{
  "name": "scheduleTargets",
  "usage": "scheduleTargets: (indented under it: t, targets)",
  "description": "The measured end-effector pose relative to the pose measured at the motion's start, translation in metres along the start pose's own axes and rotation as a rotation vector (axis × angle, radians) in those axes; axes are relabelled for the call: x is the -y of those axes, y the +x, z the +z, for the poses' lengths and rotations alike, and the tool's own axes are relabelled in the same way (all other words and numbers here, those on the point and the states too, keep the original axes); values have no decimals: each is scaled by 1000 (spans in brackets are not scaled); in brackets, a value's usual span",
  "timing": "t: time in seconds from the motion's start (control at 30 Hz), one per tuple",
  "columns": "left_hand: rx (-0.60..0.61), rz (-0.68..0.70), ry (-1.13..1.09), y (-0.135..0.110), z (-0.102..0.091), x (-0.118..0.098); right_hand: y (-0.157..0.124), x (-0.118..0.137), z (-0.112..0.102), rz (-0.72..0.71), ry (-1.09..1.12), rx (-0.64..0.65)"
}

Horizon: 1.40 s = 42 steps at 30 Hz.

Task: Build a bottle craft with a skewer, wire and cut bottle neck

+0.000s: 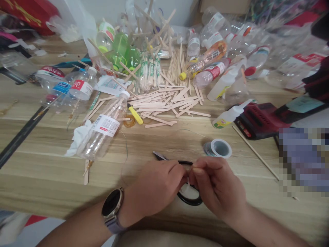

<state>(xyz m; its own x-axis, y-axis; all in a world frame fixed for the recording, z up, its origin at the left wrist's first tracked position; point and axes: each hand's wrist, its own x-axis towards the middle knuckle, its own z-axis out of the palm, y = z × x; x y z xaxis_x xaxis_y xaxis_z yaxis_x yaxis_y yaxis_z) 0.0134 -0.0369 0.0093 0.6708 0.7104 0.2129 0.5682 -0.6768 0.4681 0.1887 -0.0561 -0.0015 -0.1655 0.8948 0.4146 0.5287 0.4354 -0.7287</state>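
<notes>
My left hand and my right hand meet at the near edge of the wooden table, fingers pinched together on something small between them that I cannot make out. Black-handled scissors lie on the table directly under my hands, blades pointing left. A smartwatch is on my left wrist. A thin wire loop lies left of my hands. A small spool of wire or tape stands just beyond my right hand.
A pile of flat wooden sticks lies mid-table, with thin skewers behind. Several empty plastic bottles are scattered around. A glue bottle and a red tool case sit at right; a stick-and-bottle frame stands at back.
</notes>
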Motion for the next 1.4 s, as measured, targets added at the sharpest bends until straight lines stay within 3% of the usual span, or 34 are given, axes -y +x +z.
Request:
scheduleTargets:
  t: [0.13,0.3,0.53,0.73,0.83,1.17,1.4]
  targets:
    - [1,11,54,0,-1,0,1,3,-2,22,-36,24]
    - [-12,26,46,0,0,0,5,5,-3,178,98,17]
    - [106,-163,-190,2,-5,1,19,4,-12,241,1,104]
    - [104,-222,-136,1,-3,2,19,7,-10,81,-75,235]
    - [95,-257,-57,1,-3,1,15,8,-7,68,-111,270]
    - [23,-256,42,1,-5,-1,10,0,-5,-25,-91,255]
    - [2,-156,163,-1,-2,-3,9,2,-3,-98,-168,225]
